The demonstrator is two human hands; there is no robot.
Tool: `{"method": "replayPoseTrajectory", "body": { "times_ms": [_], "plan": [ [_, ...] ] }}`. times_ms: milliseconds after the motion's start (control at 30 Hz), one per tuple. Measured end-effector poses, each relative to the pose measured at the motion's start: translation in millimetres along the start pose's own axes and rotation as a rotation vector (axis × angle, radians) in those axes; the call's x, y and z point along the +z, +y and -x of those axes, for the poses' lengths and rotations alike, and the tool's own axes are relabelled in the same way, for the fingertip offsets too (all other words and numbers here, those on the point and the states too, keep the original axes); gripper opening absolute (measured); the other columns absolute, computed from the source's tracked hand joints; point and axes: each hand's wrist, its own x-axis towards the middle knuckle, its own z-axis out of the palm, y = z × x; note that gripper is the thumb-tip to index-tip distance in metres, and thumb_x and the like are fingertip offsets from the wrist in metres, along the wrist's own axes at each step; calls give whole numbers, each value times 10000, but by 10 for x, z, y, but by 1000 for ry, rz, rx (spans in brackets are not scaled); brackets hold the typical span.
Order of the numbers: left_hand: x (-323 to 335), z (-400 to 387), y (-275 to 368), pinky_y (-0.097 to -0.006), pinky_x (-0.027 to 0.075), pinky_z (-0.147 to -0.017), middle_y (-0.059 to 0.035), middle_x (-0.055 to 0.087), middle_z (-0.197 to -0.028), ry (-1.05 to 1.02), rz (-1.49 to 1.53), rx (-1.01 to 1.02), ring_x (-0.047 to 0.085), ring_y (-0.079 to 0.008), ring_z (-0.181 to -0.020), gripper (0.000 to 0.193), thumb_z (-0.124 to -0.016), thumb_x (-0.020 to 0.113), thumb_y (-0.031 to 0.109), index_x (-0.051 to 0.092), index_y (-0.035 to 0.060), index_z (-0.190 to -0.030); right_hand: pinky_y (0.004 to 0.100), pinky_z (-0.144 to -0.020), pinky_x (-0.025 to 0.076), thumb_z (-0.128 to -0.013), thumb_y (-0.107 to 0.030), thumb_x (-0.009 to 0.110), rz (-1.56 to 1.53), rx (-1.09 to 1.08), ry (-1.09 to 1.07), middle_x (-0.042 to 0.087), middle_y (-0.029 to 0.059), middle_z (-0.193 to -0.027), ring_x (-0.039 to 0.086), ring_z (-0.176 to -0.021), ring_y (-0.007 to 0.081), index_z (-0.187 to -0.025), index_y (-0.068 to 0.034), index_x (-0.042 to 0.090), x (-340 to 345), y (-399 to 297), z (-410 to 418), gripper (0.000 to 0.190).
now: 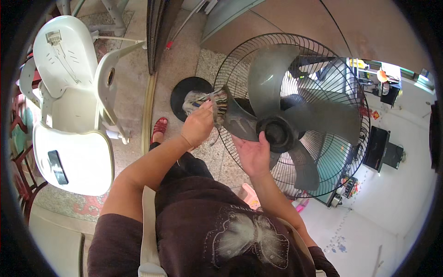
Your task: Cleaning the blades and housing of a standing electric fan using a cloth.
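Note:
A standing fan with grey blades (270, 79) fills the upper right; its black wire guard (238, 52) is behind the blades, and its round black base (178, 93) rests on the floor. My left hand (199, 125) pinches a striped, dirty-looking cloth (219, 105) around the outer end of the leftmost blade (240, 121). Palm up, my right hand (254, 152) holds that same blade near the hub (277, 134), with the thumb against the hub's rim. Its fingers are partly hidden behind the blade.
A white plastic child's high chair (72, 114) stands at the left, with a dark phone (58, 167) on its tray. A door track (149, 114) runs along the floor between chair and fan. A wall-side television (377, 149) is at the right.

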Motion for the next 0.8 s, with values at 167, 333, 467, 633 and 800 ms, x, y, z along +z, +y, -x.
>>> {"method": "replayPoseTrajectory", "body": {
  "times_ms": [167,333,467,633,800],
  "plan": [
    [-74,18,551,-422,372,-992,-271,501,-1150,60,201,-2,475,-388,-1130,369,-650,582,14,544,-105,-997,409,-1090,232,-921,-361,424,-23,32,-14,374,195,-1354,344,-1264,323,-1319,45,303,-57,30,-29,581],
    [128,204,646,-447,278,-1051,-294,426,-1237,-65,200,10,376,-435,-1207,519,-722,558,56,413,-142,-1180,380,-1040,283,-926,-457,389,-25,116,-22,421,157,-1332,390,-1226,286,-1313,22,338,-73,-26,-29,619],
    [84,35,635,-457,181,-1076,-298,337,-1306,65,418,-333,237,-477,-1268,462,-855,485,131,366,-88,-1244,377,-1057,265,-918,-492,386,26,76,45,428,160,-1323,385,-1232,285,-1313,20,338,-136,42,-56,648],
    [73,-245,575,-459,212,-1047,-288,340,-1298,319,498,-359,245,-477,-1254,436,-846,499,108,384,-40,-1239,399,-1089,231,-897,-520,408,8,25,-19,388,165,-1355,351,-1261,303,-1326,4,322,-93,53,-27,682],
    [17,-516,282,-420,378,-895,-244,474,-1159,400,205,-340,460,-409,-1045,435,-783,622,159,471,-34,-1142,423,-1104,200,-875,-544,423,45,68,-23,341,180,-1385,308,-1291,330,-1344,-3,291,-98,61,-13,728]
  ]
}}
